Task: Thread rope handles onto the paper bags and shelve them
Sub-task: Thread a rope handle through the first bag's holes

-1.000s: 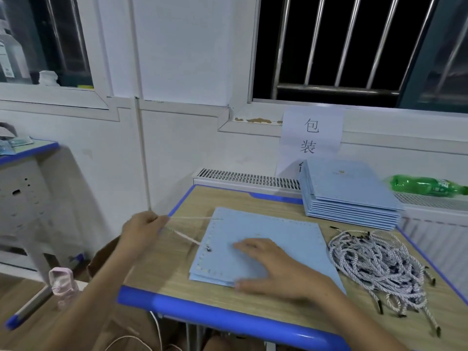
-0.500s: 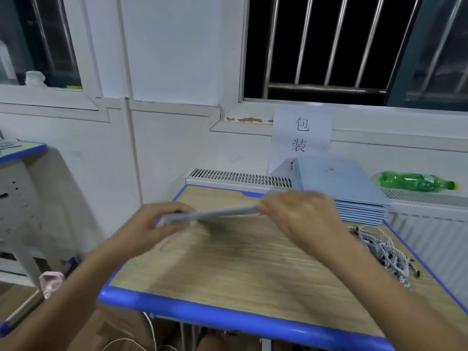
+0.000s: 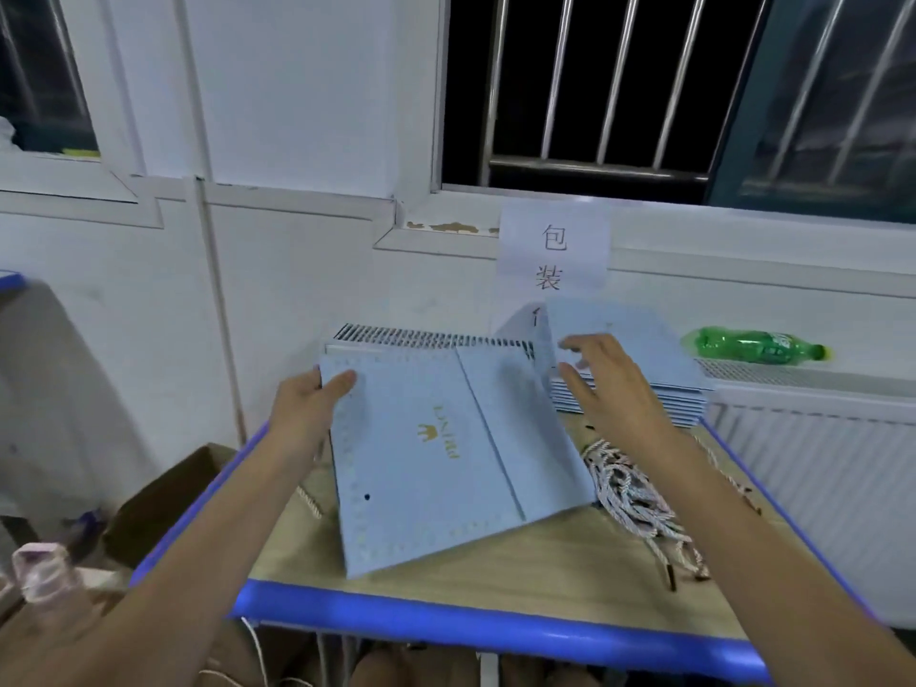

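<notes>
Paper bag (image 3: 436, 458), pale blue and folded flat with a gold crown logo on its face, is held tilted above the middle of the desk, its near corner low over the wood. The left hand (image 3: 307, 404) grips the bag's far-left corner, thumb pressed on top and fingers curled underneath. The right hand (image 3: 609, 389) is at the bag's two o'clock corner with fingers spread and loosely bent; whether it pinches the raised flap there or only touches it I cannot tell. One small punched hole shows near the bag's seven o'clock edge.

Just beside the bag at four o'clock lies a tangle of white and dark twisted rope handles (image 3: 639, 503) on the desk top, and a single rope end (image 3: 310, 500) peeks out at the bag's eight o'clock side. Behind the right hand, at one o'clock, sits a stack of flat bags (image 3: 659, 374) of the same blue. The desk (image 3: 495, 632) has a wood-look top and a blue rim.

Farther out at two o'clock a green plastic bottle (image 3: 758, 345) lies on its side on the white radiator (image 3: 818, 468). At twelve o'clock a paper sign (image 3: 552, 252) with printed characters hangs under the barred window (image 3: 595, 81). At eight o'clock, off the desk, stands an open cardboard box (image 3: 168, 498).
</notes>
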Demonstrator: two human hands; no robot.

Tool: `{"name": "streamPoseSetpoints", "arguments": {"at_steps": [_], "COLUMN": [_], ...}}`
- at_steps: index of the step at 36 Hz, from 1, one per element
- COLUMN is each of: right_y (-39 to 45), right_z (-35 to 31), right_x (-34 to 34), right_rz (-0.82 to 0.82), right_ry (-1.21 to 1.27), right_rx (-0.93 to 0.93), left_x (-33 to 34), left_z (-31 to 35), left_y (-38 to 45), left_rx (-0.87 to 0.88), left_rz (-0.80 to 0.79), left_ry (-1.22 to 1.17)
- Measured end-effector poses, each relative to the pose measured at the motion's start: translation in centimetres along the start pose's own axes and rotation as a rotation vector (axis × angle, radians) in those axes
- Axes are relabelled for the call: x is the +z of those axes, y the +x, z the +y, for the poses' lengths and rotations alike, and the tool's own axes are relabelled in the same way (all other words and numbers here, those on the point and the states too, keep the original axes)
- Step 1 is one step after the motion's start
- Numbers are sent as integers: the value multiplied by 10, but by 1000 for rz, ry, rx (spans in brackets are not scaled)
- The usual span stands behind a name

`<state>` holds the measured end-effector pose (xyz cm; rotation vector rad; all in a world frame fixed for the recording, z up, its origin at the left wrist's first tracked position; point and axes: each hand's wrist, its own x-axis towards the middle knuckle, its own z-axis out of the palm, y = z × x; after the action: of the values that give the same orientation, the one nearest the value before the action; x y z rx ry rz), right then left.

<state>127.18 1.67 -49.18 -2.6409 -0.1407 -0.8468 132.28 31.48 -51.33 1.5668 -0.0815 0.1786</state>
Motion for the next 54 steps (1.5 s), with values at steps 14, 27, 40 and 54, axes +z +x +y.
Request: {"name": "streamPoseSetpoints", "arguments": {"at_steps": [14, 27, 40, 54], "right_y": [-11, 4, 11, 2], "right_z": [77, 40, -123, -122], "right_x": [47, 27, 113, 146], "right_rz": [-313, 8, -315, -156], "right_ry": [-383, -47, 508, 699], "right_rx": [433, 391, -54, 117], "left_x": [-6, -15, -9, -13], "left_z": [-54, -40, -28, -45], "left_y": [-1, -25, -36, -18], "left_rx": [154, 160, -10, -154], "left_rz": [221, -178, -249, -105], "left_ry": [1176, 753, -3, 34]}}
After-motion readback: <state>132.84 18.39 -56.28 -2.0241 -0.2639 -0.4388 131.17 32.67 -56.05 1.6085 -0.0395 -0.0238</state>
